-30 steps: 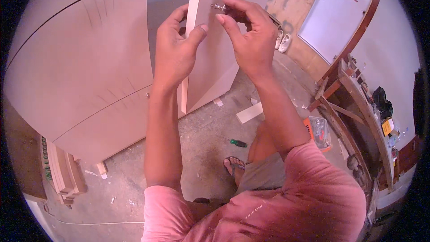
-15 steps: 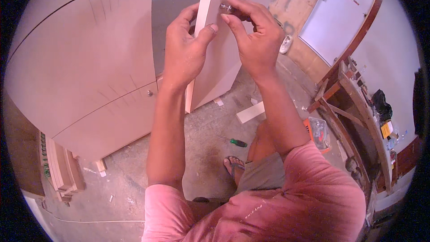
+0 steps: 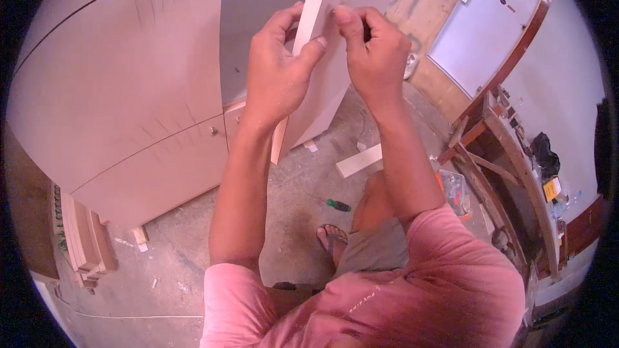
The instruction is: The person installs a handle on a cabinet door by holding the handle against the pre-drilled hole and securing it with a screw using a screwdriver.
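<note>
An open cabinet door (image 3: 320,77), pale with a light edge, stands out from the cabinet. My left hand (image 3: 281,67) grips that edge, the thumb on the front face and the fingers behind it. Near the top of the same face, my right hand (image 3: 376,42) is closed in a pinch at a small metal knob, now mostly covered by the thumb and fingers. A dark spot shows on the door beside the fingertips. Another round knob (image 3: 213,131) is fixed to the lower cabinet front (image 3: 158,174) at the left.
On the concrete floor lie a green-handled screwdriver (image 3: 338,205), a pale wood offcut (image 3: 359,161) and a clear-lidded box (image 3: 453,191). A cluttered wooden workbench (image 3: 525,177) stands at the right. Stacked boards (image 3: 84,235) are at the lower left, and a white panel (image 3: 487,26) leans at the far right.
My right fingers have turned and closed further over the knob, which showed between them before. My left hand keeps its grip on the door edge. The whole view has shifted slightly.
</note>
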